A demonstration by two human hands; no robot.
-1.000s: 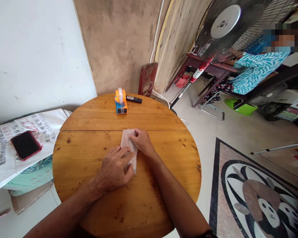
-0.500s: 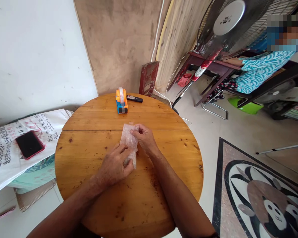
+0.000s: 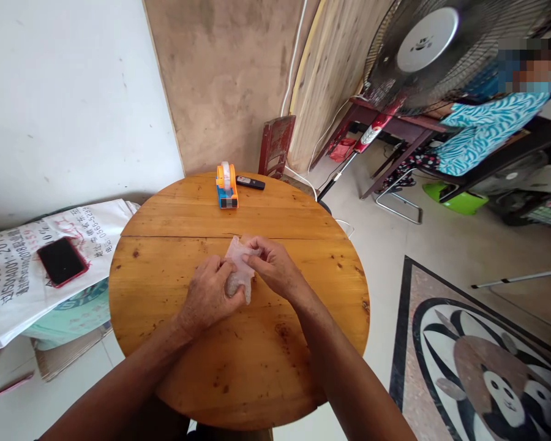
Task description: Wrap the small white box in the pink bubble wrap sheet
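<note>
Counter [image 3: 257, 355] of round, glossy wood filled the middle of the view, with everything in hand set near its centre. Over it came 2 bare hands, reaching in from the near side. The left hand [image 3: 210, 291] lay lower and nearer the body, and the right hand [image 3: 280, 268] sat a little farther out on the opposite side, palm turned inward.

Between them was a piece of crumpled, translucent wrap [image 3: 241, 269], touched by both. Its long axis ran mostly away from the body, the near end tipped slightly to the right. The left hand's fingers and thumb were clamped on its near, left part; the right hand's thumb and fingers were pinched together on its far, right edge. So the wrap lay to the right of the left fingers and to the left of the right ones, and neither hand was clearly nearer. Whether its underside rested on the wood, or whether it enclosed something, could not be told.

Beyond its far end, well apart from the fingers, stood an orange and blue tape dispenser [image 3: 228, 187]. Just to the right of that lay a slim dark remote [image 3: 250, 182].
</note>
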